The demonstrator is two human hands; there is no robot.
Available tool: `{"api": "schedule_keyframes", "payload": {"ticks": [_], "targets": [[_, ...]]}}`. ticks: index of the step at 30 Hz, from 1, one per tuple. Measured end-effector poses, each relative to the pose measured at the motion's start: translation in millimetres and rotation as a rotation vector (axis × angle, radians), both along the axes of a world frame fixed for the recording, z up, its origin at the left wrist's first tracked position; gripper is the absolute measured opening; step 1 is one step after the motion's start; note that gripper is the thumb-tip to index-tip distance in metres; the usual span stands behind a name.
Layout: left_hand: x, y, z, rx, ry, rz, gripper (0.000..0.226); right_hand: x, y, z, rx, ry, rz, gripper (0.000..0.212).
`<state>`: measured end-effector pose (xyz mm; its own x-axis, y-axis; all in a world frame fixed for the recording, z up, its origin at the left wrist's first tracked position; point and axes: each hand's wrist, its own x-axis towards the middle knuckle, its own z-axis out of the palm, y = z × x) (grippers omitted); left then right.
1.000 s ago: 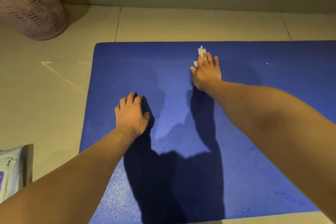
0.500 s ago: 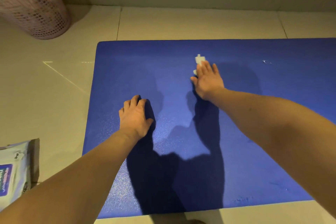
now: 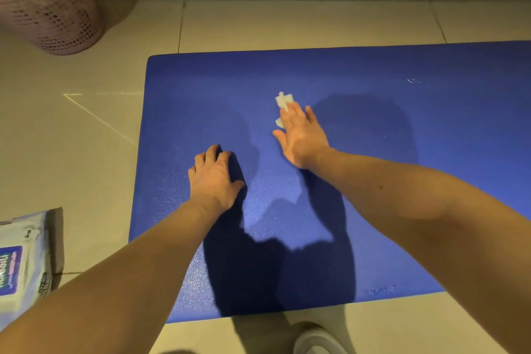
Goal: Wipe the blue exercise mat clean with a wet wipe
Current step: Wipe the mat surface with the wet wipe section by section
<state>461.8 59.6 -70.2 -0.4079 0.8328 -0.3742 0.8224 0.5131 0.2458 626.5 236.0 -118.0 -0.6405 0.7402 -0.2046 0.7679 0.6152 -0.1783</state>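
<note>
The blue exercise mat (image 3: 373, 181) lies flat on the tiled floor and fills the middle and right of the view. My right hand (image 3: 301, 135) lies flat on it with straight fingers, pressing a white wet wipe (image 3: 283, 100) against the mat; bits of the wipe stick out beyond the fingertips and beside the index finger. My left hand (image 3: 214, 178) rests on the mat nearer its left end, fingers bent at the knuckles, holding nothing.
A pink perforated basket (image 3: 43, 6) stands at the far left by the wall. A pack of wet wipes (image 3: 20, 264) lies on the floor at the left edge. A small white speck (image 3: 412, 81) sits on the mat's far right. My shoe toe (image 3: 316, 339) shows below the mat.
My right hand has drawn the wipe back toward me along the mat. The left hand stays planted. The view has tilted down, showing more of the near floor and the pack.
</note>
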Motion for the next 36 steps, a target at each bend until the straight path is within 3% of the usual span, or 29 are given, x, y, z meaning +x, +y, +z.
{"api": "schedule_keyframes", "payload": {"ticks": [5,8,10,13,17,20,23,26,29,32,36], "targets": [[2.2,-10.7,2.0,-0.02,0.007,-0.014,0.075,37.2,26.3,7.0,0.002,-0.223,-0.296,0.074],[3.1,-11.7,3.0,-0.032,0.006,-0.011,0.076,7.3,2.6,9.1,-0.04,0.009,-0.381,0.076],[5.7,-10.8,3.5,-0.03,0.003,-0.008,0.075,-14.3,-26.4,8.6,-0.048,0.084,-0.278,0.073],[10.5,-10.8,3.0,-0.027,0.01,-0.008,0.075,-29.4,-63.7,1.6,-0.022,-0.011,-0.086,0.071],[14.6,-12.5,2.2,-0.028,0.023,-0.019,0.074,-3.3,-51.3,-0.8,0.016,-0.011,0.023,0.069],[15.4,-14.0,2.1,-0.033,0.014,-0.022,0.073,36.2,-21.9,1.0,0.017,0.016,-0.127,0.071],[16.4,-15.4,2.7,-0.027,0.013,-0.023,0.073,60.3,-7.0,3.4,0.01,-0.195,-0.312,0.071],[19.3,-15.8,3.2,-0.018,0.004,-0.024,0.073,39.8,-25.4,6.4,-0.052,-0.06,-0.408,0.072],[24.2,-12.9,4.4,-0.011,0.002,-0.03,0.072,11.7,-73.7,9.6,-0.116,0.304,-0.325,0.072],[29.9,-10.7,4.6,-0.014,0.004,-0.038,0.072,2.7,-108.9,-2.0,-0.036,0.167,-0.115,0.067],[36.3,-10.9,3.1,-0.024,0.01,-0.053,0.072,31.7,-86.5,-2.4,0.062,0.054,-0.011,0.067]]}}
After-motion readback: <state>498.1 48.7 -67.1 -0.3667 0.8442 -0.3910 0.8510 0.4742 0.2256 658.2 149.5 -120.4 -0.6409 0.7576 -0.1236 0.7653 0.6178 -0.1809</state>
